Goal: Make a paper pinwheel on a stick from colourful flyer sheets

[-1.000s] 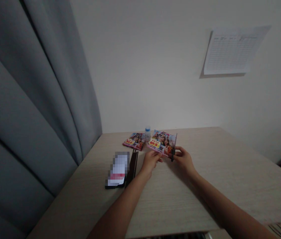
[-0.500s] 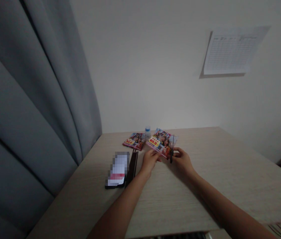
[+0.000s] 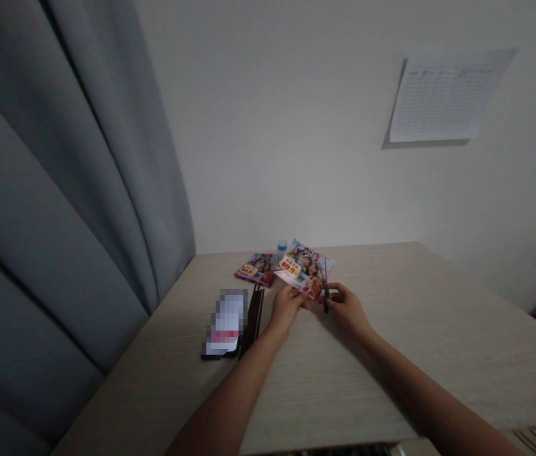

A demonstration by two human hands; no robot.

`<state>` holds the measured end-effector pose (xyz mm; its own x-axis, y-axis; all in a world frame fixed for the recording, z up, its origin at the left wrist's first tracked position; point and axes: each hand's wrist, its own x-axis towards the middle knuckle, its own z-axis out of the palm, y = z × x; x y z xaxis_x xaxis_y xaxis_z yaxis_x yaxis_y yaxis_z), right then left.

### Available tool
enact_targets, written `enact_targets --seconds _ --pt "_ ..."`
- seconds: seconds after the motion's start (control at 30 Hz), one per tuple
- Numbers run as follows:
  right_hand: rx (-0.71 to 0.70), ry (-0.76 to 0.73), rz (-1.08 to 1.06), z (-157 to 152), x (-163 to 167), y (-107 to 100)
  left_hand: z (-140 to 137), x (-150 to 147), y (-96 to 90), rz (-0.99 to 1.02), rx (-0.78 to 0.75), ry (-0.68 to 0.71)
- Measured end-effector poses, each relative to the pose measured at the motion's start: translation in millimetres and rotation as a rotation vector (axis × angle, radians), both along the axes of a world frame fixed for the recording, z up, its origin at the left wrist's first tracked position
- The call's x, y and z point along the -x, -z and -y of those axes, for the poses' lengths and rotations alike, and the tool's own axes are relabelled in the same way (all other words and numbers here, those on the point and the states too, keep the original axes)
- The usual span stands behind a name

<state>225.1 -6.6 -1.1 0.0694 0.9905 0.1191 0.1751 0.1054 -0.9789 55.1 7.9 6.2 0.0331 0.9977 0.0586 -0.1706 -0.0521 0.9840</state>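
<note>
A colourful printed flyer (image 3: 306, 269) with a yellow price patch is raised slightly above the table, its lower edge pinched by my left hand (image 3: 287, 307). My right hand (image 3: 348, 309) is closed around black-handled scissors (image 3: 326, 299). Their thin dark blade points away from me across the flyer's right side. How far the blades are parted is too small to make out. To the left lies a stack of similar flyers (image 3: 256, 269), and behind the held flyer stands a small clear bottle (image 3: 282, 247) with a blue band, partly hidden.
A phone (image 3: 225, 323) with a blurred-out screen lies left of my left forearm, beside a dark brown strip (image 3: 253, 316). The pale wooden table (image 3: 439, 329) meets a white wall with a printed sheet (image 3: 441, 98) on it. A grey curtain (image 3: 78, 190) hangs on the left.
The held flyer has shifted slightly left and up and turned a little. The scissors have moved slightly left along with it. Both hands keep their grip.
</note>
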Motion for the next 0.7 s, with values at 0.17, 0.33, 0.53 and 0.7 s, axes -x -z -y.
enact_targets --seconds 0.17,0.33,0.53,0.7 --pt "0.007 0.027 0.107 1.2 -6.2 -4.1 0.5 3.7 -2.6 0.017 -0.076 -0.057" --pt "0.031 0.029 0.163 -2.1 -9.0 -3.1 -2.0 5.5 -1.6 -0.011 -0.104 -0.118" --pt "0.082 -0.148 0.052 -1.2 -6.7 -1.9 -4.0 9.5 -4.5 -0.019 -0.108 -0.161" --pt "0.094 -0.26 0.033 0.9 -3.7 0.3 -5.5 13.6 -7.8 -0.012 -0.085 -0.2"
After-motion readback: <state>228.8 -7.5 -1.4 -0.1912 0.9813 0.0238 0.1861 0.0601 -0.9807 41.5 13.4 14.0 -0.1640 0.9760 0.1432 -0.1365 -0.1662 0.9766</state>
